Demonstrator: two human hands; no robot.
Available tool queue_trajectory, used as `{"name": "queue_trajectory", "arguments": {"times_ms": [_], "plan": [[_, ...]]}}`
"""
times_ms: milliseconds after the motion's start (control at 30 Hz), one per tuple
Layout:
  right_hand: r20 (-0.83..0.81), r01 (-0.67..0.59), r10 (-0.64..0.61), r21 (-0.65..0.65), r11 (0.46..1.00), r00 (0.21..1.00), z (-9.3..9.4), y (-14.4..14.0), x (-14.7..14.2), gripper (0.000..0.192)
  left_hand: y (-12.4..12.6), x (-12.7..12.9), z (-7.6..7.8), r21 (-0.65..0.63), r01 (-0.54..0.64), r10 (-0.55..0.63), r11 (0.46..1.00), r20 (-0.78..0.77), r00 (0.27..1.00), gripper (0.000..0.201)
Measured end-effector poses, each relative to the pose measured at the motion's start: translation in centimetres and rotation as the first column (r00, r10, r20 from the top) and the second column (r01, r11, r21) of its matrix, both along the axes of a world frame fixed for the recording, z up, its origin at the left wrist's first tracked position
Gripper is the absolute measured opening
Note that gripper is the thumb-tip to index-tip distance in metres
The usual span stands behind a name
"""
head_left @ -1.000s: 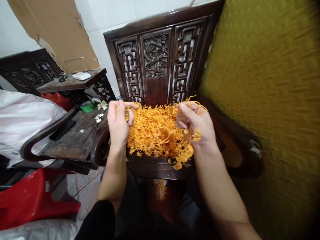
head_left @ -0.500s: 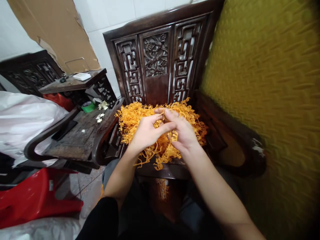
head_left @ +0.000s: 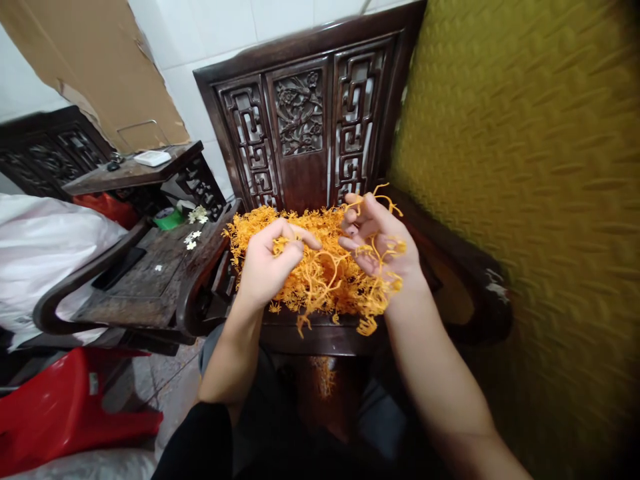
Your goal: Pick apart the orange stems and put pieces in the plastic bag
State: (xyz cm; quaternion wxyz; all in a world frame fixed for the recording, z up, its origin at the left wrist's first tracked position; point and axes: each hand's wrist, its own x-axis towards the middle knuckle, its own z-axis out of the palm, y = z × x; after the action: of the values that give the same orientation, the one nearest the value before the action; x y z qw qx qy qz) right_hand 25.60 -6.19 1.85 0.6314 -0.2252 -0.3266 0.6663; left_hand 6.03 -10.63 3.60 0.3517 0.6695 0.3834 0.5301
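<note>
A heap of thin, branched orange sprigs (head_left: pixel 320 233), plastic-looking, covers the seat of a dark carved wooden chair (head_left: pixel 305 177). Over its left part, my left hand (head_left: pixel 270 260) is curled with thumb and forefinger close together, orange strands showing between them. My right hand (head_left: pixel 385 233) is raised at the heap's right side, palm turned inward. Its thumb and fingers hold a loose orange sprig (head_left: pixel 383 257), whose strands stick out above the fingertips and hang across the palm and wrist. Looped strands dangle between the two hands, and which hand they belong to is unclear.
To the left, a wooden seat (head_left: pixel 135 287) bears green tape (head_left: pixel 169 219) and small pale flower-shaped pieces (head_left: pixel 193 239). A red plastic stool (head_left: pixel 75 393) and a white sack (head_left: pixel 55 247) are at far left. A yellow textured surface (head_left: pixel 525 167) rises at right.
My hands were together over the heap and are now apart. The right one has moved right and up with orange strands in it; the left has shifted slightly left.
</note>
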Motion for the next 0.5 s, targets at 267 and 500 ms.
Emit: {"name": "queue_trajectory", "arguments": {"times_ms": [267, 500], "plan": [[-0.039, -0.21, 0.21, -0.003, 0.978, 0.977, 0.4, 0.0, -0.1, 0.035, 0.5, -0.6, 0.7, -0.077, 0.102, -0.078, 0.992, 0.264, 0.961, 0.022], [-0.055, -0.116, 0.111, -0.097, 0.988, 0.992, -0.6, 1.0, -0.5, 0.036, 0.4, -1.0, 1.2, -0.114, 0.08, -0.048, 0.99, 0.258, 0.965, 0.034]]}}
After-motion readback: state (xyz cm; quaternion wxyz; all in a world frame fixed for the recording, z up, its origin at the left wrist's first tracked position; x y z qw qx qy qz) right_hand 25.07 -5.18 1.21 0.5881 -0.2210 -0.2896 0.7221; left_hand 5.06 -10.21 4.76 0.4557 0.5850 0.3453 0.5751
